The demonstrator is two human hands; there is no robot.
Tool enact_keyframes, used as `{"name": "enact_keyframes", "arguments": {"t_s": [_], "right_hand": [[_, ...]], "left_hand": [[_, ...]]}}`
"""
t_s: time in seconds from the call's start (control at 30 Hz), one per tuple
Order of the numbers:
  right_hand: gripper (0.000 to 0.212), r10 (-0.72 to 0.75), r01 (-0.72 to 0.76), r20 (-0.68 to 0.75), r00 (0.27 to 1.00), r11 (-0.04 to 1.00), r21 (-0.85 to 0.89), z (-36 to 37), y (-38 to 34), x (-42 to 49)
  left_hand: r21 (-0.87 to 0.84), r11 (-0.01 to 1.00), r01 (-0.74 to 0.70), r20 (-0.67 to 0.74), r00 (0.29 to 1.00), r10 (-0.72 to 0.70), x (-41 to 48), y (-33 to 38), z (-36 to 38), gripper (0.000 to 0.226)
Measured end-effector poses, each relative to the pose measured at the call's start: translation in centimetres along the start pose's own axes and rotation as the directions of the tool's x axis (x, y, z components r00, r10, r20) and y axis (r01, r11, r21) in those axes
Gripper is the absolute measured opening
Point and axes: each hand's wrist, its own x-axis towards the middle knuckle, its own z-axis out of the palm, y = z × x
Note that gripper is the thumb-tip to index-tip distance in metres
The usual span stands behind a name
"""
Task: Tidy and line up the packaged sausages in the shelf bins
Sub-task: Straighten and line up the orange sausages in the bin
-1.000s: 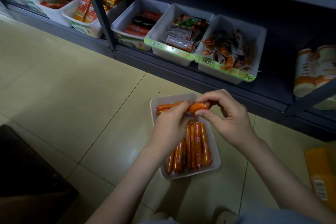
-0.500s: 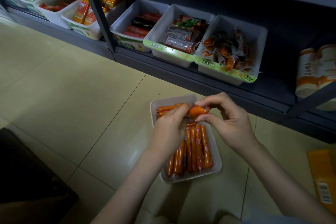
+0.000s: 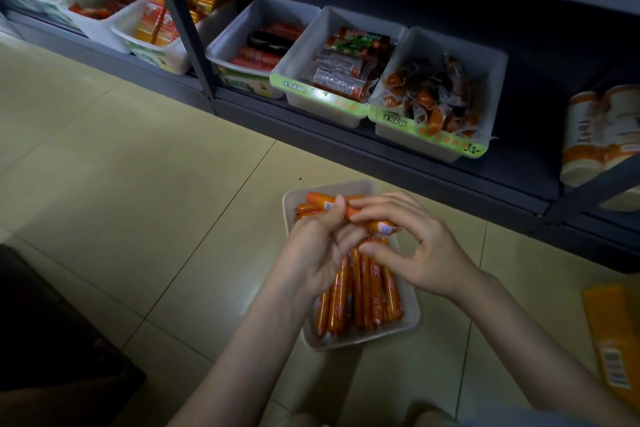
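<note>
**One orange sausage, gripped in both hands above the floor tray**

1. We record the held sausage (image 3: 379, 225) in its orange wrapper, lying roughly level and crosswise between the two hands.
2. The left hand (image 3: 318, 246) has its fingers curled round the sausage's left part, thumb pressed on top.
3. The right hand (image 3: 422, 246) pinches the right part, forefinger over it and thumb curled below. Both grips are closed on the same sausage.
4. Directly beneath the grip we list the white tray (image 3: 412, 319), which stands on the tiled floor (image 3: 138, 166).
5. Below the grip and nearer to us, a row of sausages (image 3: 363, 291) lies side by side lengthwise in the tray, partly hidden by the hands.
6. Just beyond the grip, at the tray's far end, are a few crosswise sausages (image 3: 304, 210).
7. Well beyond the grip is the dark shelf (image 3: 346, 139), carrying three white bins in a line:
   - The left bin (image 3: 263, 21) holds red and dark packs.
   - The middle bin (image 3: 322, 35) holds labelled sausage packs.
   - The right bin (image 3: 491, 62) holds small loose orange pieces in clear wrappers.
8. Far to the right of the grip, an orange package (image 3: 613, 336) lies on the floor.
</note>
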Motion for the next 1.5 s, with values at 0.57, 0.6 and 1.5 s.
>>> {"name": "enact_keyframes", "arguments": {"t_s": [0.57, 0.6, 1.5], "right_hand": [[0.03, -0.21, 0.161, -0.155, 0.965, 0.946, -0.282, 0.4, 0.9, -0.1], [0.029, -0.215, 0.177, -0.097, 0.972, 0.937, -0.301, 0.5, 1.2, -0.2], [0.06, 0.766, -0.399, 0.483, 0.424, 0.637, -0.66, 9.6, 12.1, -8.2]], "left_hand": [[0.868, -0.064, -0.493, 0.475, 0.783, 0.401, 1.7, -2.6, -2.1, 0.027], [0.856, -0.017, -0.516, 0.478, 0.779, 0.406, 1.6, -2.7, -2.2, 0.026], [0.51, -0.86, 0.024, 0.006, 0.999, 0.031, 13.2, -6.1, -13.2, 0.043]]}}
